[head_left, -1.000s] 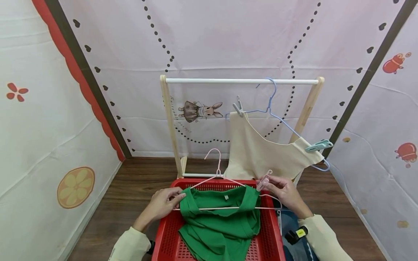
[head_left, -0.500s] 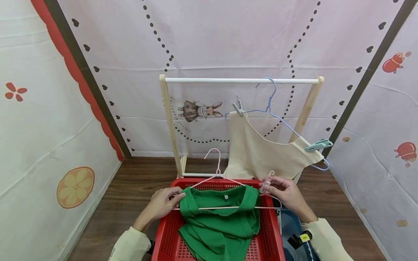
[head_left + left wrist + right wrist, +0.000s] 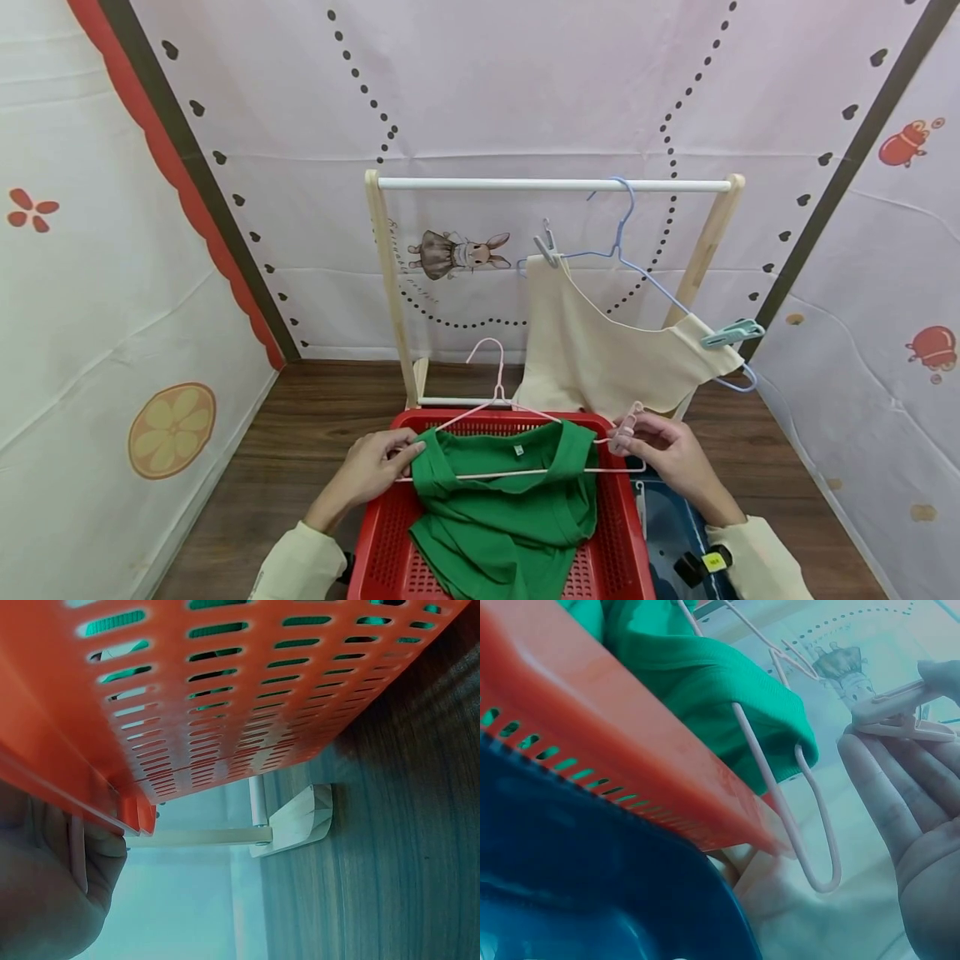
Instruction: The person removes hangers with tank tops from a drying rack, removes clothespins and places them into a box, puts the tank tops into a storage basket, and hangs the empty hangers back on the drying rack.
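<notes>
Nearest, a green shirt [image 3: 502, 525] lies over a perforated red basket [image 3: 384, 533], threaded on a pink hanger [image 3: 502, 475]; the hanger's lower bar crosses the neckline and its right end sticks out bare past the shoulder. The left hand [image 3: 378, 460] has its grip clamped on the hanger's left end, at the shirt's shoulder. The right hand [image 3: 671, 457] pinches a pale pink clothespin [image 3: 625, 432] between thumb and fingers, near the bare end but apart from it. A blue tub [image 3: 671, 504] stands to the right of the basket. Beyond, a cream top [image 3: 600, 354] hangs tilted from a blue hanger [image 3: 620, 229], a grey clothespin [image 3: 546, 247] on its higher left shoulder, a teal clothespin [image 3: 733, 333] on its right. The hook is over the white rod [image 3: 487, 184] of a wooden-sided rack [image 3: 387, 283]. Farthest is a pale printed backdrop [image 3: 517, 92] with a rabbit figure.
</notes>
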`<state>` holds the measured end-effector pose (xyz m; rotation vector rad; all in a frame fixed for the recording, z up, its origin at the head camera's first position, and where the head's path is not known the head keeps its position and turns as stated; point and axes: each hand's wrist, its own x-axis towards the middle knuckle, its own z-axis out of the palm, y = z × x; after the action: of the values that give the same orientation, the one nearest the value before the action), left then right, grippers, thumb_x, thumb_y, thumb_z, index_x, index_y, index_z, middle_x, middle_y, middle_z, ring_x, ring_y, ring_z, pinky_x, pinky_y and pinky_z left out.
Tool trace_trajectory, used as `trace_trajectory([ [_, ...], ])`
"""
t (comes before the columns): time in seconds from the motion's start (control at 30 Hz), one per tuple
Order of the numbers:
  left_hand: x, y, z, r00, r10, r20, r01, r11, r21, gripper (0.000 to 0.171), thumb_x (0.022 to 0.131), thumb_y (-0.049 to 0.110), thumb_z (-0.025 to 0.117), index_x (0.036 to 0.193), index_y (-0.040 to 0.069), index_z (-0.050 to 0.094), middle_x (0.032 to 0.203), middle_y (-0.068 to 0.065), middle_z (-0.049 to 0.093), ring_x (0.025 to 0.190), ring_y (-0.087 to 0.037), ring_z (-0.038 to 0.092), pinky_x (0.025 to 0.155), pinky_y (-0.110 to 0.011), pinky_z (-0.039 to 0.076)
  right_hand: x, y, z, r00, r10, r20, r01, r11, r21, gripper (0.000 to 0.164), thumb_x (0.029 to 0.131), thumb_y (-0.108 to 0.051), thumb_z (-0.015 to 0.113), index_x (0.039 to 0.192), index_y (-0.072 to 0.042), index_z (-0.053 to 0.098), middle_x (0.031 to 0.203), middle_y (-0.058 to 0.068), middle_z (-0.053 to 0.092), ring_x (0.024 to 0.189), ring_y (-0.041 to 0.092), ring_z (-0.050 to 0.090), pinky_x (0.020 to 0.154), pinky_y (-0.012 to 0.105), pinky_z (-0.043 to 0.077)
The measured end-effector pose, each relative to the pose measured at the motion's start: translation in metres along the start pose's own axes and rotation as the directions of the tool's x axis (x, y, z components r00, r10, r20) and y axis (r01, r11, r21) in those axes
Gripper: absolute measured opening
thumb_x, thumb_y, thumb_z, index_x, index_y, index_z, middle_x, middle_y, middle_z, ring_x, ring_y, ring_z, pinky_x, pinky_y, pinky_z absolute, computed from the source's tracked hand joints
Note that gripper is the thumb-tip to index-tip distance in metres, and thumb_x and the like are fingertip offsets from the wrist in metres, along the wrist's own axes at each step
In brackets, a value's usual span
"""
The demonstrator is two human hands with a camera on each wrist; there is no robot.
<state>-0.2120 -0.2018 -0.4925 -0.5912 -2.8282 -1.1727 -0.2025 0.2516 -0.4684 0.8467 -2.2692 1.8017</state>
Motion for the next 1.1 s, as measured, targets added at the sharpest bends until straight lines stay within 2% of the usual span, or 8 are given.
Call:
trace_trajectory([
  [0.17, 0.000, 0.001, 0.000, 1.000, -0.004, -0.002, 0.004, 1.000, -0.004, 0.025, 0.100, 0.032, 0.059, 0.076, 0.031, 0.058, 0.062, 0.015, 0.054, 0.054, -0.004, 0.049, 0.056, -0.023, 0.040, -0.005, 0.002, -0.003, 1.000, -0.002, 0.010, 0.002, 1.000, -0.002, 0.022, 0.093, 0.010, 0.058, 0.113, 0.019, 0.057, 0.100, 0.015, 0.070, 0.086, 0.009, 0.071, 0.075, 0.024, 0.057],
  [0.27, 0.000, 0.001, 0.000, 1.000, -0.010, -0.002, 0.010, 1.000, -0.008, 0.025, 0.100, 0.032, 0.059, 0.076, 0.030, 0.058, 0.062, 0.014, 0.054, 0.055, -0.004, 0.049, 0.055, -0.023, 0.040, -0.008, 0.001, -0.004, 1.000, -0.007, 0.007, 0.007, 1.000, -0.009, 0.022, 0.093, 0.011, 0.058, 0.113, 0.019, 0.058, 0.103, 0.018, 0.069, 0.088, 0.009, 0.071, 0.077, 0.024, 0.057],
  [0.53, 0.000, 0.001, 0.000, 1.000, -0.024, -0.008, 0.023, 1.000, -0.019, 0.026, 0.100, 0.031, 0.059, 0.074, 0.029, 0.058, 0.061, 0.013, 0.053, 0.054, -0.005, 0.048, 0.054, -0.023, 0.039, -0.018, -0.002, -0.008, 0.999, 0.042, -0.020, -0.042, 0.999, -0.030, 0.023, 0.092, 0.010, 0.060, 0.114, 0.015, 0.061, 0.104, 0.008, 0.072, 0.088, 0.006, 0.070, 0.076, 0.022, 0.056],
  [0.7, 0.000, 0.001, 0.000, 1.000, -0.028, -0.008, 0.028, 0.999, -0.027, 0.027, 0.100, 0.031, 0.059, 0.074, 0.028, 0.058, 0.061, 0.013, 0.054, 0.054, -0.005, 0.048, 0.054, -0.023, 0.039, -0.023, -0.001, -0.012, 0.998, 0.065, 0.011, -0.065, 0.998, -0.018, 0.022, 0.093, 0.010, 0.059, 0.113, 0.019, 0.058, 0.103, 0.011, 0.072, 0.088, 0.007, 0.070, 0.076, 0.023, 0.057],
  [0.83, 0.000, 0.001, 0.000, 0.999, -0.034, -0.006, 0.033, 0.999, -0.033, 0.027, 0.100, 0.031, 0.059, 0.074, 0.028, 0.058, 0.060, 0.013, 0.054, 0.053, -0.005, 0.048, 0.053, -0.023, 0.039, -0.028, 0.000, -0.015, 0.996, 0.077, 0.045, -0.077, 0.997, 0.001, 0.022, 0.094, 0.010, 0.057, 0.112, 0.022, 0.055, 0.098, 0.004, 0.073, 0.086, 0.008, 0.071, 0.074, 0.024, 0.057],
  [1.0, 0.000, 0.000, 0.001, 0.999, -0.038, -0.010, 0.038, 0.999, -0.032, 0.027, 0.100, 0.030, 0.059, 0.073, 0.028, 0.057, 0.060, 0.013, 0.054, 0.053, -0.005, 0.048, 0.053, -0.023, 0.038, -0.032, 0.004, -0.017, 0.996, 0.059, 0.070, -0.062, 0.997, 0.041, 0.019, 0.093, 0.013, 0.055, 0.110, 0.022, 0.055, 0.098, 0.001, 0.073, 0.084, 0.007, 0.071, 0.072, 0.027, 0.058],
  [1.1, 0.000, 0.000, 0.001, 0.999, -0.036, -0.013, 0.036, 0.999, -0.029, 0.028, 0.100, 0.030, 0.060, 0.073, 0.028, 0.057, 0.060, 0.013, 0.054, 0.053, -0.005, 0.047, 0.053, -0.023, 0.038, -0.035, 0.007, -0.018, 0.995, 0.042, 0.087, -0.048, 0.996, 0.074, 0.016, 0.093, 0.015, 0.054, 0.108, 0.021, 0.055, 0.098, 0.005, 0.072, 0.084, 0.008, 0.071, 0.072, 0.028, 0.058],
])
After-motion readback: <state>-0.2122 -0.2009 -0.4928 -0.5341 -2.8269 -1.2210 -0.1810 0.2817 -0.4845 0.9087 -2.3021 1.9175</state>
